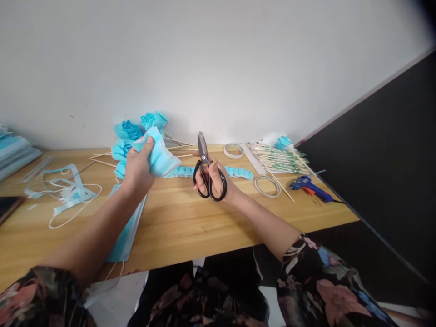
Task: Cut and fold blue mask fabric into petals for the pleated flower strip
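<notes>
My left hand [139, 165] pinches a folded piece of light blue face mask fabric [161, 156] between thumb and fingers, above the table. In my right hand [218, 177] is a pair of scissors [203, 152] with black handles, its blades together and pointing up, apart from the fabric. Behind the scissors a gathered blue strip [240, 172] lies on the table, partly hidden by my hands. Blue fabric flowers [153, 120] on thin sticks lie just behind my left hand. Below my left forearm a blue face mask [124, 236] lies partly covered.
Mask scraps and ear loops [73, 190] lie at left, near stacked masks [17, 154] and a dark phone-like object [8, 206]. To the right are tape rolls [267, 186], a bundle of wrapped sticks [279, 159] and a blue glue gun [311, 187]. A wall [211, 68] closes the back.
</notes>
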Motion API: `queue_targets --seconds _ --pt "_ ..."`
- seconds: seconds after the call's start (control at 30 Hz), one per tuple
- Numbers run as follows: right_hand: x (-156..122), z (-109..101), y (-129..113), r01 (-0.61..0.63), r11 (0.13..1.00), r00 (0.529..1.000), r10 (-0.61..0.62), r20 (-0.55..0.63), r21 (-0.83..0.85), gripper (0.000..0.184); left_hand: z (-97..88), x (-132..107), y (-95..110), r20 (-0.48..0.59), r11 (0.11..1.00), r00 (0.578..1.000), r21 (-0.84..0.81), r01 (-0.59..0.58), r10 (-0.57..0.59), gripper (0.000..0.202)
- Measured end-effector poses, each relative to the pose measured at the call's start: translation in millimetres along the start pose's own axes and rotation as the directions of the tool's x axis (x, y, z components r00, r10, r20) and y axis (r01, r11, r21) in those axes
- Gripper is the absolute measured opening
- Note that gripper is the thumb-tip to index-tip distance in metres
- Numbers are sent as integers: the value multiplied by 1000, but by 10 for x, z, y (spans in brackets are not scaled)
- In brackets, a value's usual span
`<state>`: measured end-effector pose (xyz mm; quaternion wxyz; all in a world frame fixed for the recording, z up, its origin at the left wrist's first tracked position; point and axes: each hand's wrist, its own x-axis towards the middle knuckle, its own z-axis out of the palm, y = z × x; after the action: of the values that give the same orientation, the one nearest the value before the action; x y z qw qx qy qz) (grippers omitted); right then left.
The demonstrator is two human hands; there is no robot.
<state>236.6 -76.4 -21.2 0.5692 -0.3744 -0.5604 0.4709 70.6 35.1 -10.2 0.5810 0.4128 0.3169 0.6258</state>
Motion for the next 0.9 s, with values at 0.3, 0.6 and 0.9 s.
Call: queue_targets --seconds 0.3,0.6,0.9 --pt "-833 -436 -562 -17 98 976 217 5 -995 54 -76 -61 227 88 998 995 43 42 -46 23" --pt "-1133 -1082 -673 -103 -245 940 294 -175 -964 29 -136 -162 96 79 988 986 71 140 -145 24" --pt "-962 -1390 -503 -191 -267 869 401 -290 -944 17 -280 -296 75 156 930 940 261 258 -304 45"
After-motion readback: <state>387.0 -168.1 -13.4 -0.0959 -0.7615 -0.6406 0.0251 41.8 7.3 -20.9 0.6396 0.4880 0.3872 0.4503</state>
